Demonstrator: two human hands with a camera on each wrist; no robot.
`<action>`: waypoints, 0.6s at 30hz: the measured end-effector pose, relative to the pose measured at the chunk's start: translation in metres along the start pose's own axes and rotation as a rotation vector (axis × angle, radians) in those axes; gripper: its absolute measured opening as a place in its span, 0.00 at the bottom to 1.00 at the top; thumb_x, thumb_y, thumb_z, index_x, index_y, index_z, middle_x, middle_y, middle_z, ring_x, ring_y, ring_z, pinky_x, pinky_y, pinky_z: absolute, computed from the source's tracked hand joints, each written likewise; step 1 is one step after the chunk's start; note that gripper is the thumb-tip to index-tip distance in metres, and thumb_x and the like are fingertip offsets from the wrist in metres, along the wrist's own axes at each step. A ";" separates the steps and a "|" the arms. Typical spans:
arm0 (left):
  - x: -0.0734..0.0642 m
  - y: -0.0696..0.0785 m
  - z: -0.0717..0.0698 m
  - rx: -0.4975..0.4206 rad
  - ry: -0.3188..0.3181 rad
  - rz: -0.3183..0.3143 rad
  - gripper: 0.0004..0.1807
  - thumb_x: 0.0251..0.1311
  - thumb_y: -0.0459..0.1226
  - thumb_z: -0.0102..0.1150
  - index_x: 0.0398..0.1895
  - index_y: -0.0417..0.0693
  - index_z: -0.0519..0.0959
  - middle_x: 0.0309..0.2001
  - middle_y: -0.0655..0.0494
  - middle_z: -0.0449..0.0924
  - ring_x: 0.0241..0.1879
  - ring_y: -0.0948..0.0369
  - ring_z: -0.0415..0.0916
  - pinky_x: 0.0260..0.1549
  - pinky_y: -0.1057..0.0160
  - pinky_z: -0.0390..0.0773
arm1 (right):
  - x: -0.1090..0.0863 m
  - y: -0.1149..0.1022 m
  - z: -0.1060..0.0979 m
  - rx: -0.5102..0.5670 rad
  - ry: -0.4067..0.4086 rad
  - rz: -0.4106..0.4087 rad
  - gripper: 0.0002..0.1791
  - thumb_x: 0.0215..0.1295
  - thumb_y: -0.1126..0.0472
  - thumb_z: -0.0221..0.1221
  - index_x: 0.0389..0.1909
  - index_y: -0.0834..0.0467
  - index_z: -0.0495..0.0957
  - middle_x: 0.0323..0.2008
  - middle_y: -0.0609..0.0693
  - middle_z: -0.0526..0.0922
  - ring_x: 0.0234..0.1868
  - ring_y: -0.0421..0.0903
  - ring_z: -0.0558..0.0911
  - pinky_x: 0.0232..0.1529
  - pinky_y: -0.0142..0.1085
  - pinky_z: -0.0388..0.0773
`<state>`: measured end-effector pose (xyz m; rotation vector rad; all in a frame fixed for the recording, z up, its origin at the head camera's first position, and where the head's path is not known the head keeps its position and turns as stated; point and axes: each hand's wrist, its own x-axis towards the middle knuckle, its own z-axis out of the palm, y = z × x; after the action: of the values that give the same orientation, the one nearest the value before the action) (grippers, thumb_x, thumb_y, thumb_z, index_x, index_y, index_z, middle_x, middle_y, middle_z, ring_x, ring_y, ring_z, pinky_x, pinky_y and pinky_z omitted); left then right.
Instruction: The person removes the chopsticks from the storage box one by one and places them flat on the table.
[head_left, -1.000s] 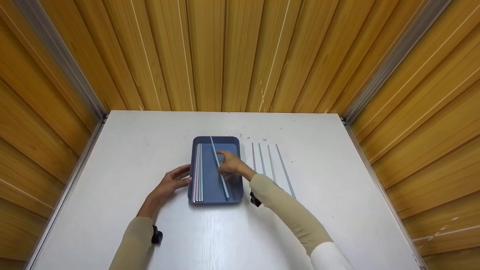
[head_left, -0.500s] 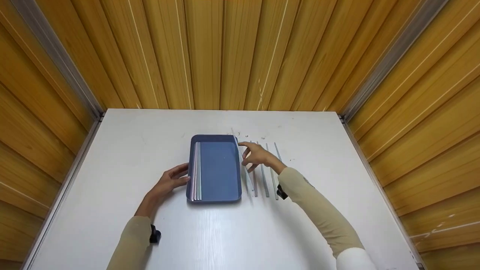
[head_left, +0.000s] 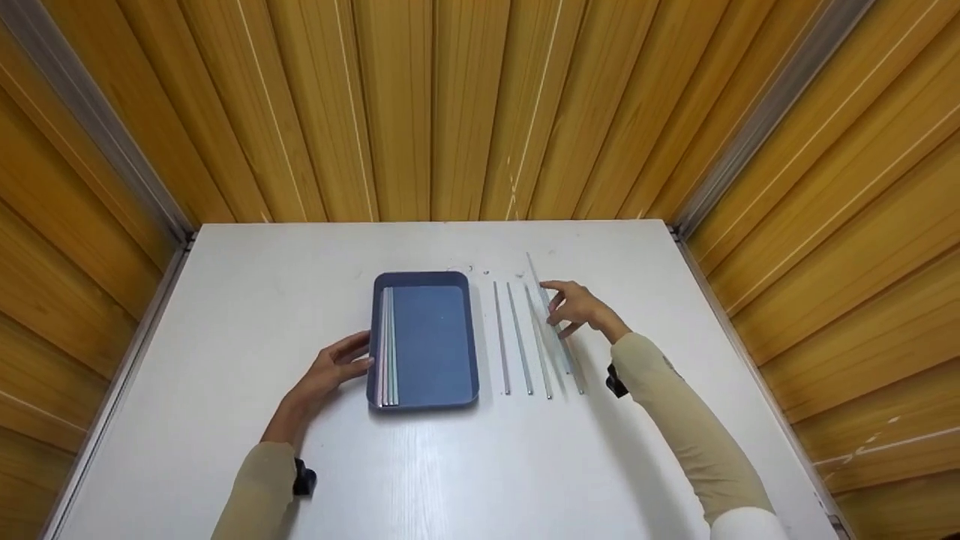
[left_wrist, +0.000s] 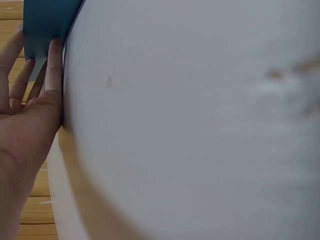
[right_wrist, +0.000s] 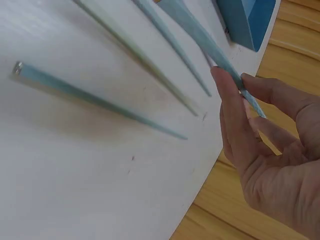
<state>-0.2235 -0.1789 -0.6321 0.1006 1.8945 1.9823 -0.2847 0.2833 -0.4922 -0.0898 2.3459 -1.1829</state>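
1. Pinching a pale blue stick (right_wrist: 200,36) between thumb and fingertips of the right hand (head_left: 579,306), slanted above the table (head_left: 420,480), to the right of the tray (head_left: 435,345); cannot tell whether touching the surface at the near end.
2. Now well clear of the tray, after being over its floor a second ago and beside its right rim half a second ago.
3. Suggests, as a judgement, a move from tray to table, mostly made for this one stick but not yet ended by laying it down.
4. Nearest to four loose sticks (head_left: 520,339) lying apart in a row on the table, partly covering the rightmost one.
5. Left inside the tray: a few pastel sticks (head_left: 388,349), side by side along the left wall.
6. Resting the left hand (head_left: 328,375) against that wall from outside, fingers fairly straight and slightly spread, pinching nothing.
7. Farther out, surrounded by yellow wood-look panels (head_left: 480,112).
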 end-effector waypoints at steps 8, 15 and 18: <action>-0.001 -0.001 -0.001 -0.014 -0.016 0.002 0.38 0.67 0.34 0.65 0.78 0.44 0.61 0.77 0.41 0.63 0.76 0.50 0.64 0.63 0.65 0.78 | -0.005 0.049 -0.022 -0.023 0.041 0.125 0.44 0.63 0.77 0.58 0.79 0.66 0.51 0.50 0.66 0.74 0.41 0.50 0.83 0.40 0.46 0.90; -0.001 -0.001 0.000 0.003 0.006 -0.018 0.38 0.66 0.36 0.67 0.77 0.47 0.63 0.77 0.45 0.64 0.77 0.49 0.62 0.67 0.61 0.76 | -0.006 0.075 -0.025 -0.034 0.051 0.204 0.43 0.62 0.75 0.54 0.79 0.65 0.52 0.52 0.68 0.76 0.48 0.58 0.86 0.41 0.45 0.90; -0.001 0.000 0.000 0.001 0.013 -0.012 0.38 0.65 0.36 0.68 0.77 0.47 0.64 0.76 0.45 0.65 0.77 0.50 0.62 0.67 0.61 0.76 | -0.003 0.079 -0.025 -0.037 0.062 0.215 0.43 0.62 0.75 0.55 0.79 0.66 0.53 0.49 0.66 0.77 0.44 0.54 0.87 0.38 0.44 0.90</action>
<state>-0.2228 -0.1795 -0.6322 0.0768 1.8996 1.9781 -0.2807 0.3517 -0.5396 0.1847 2.3624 -1.0517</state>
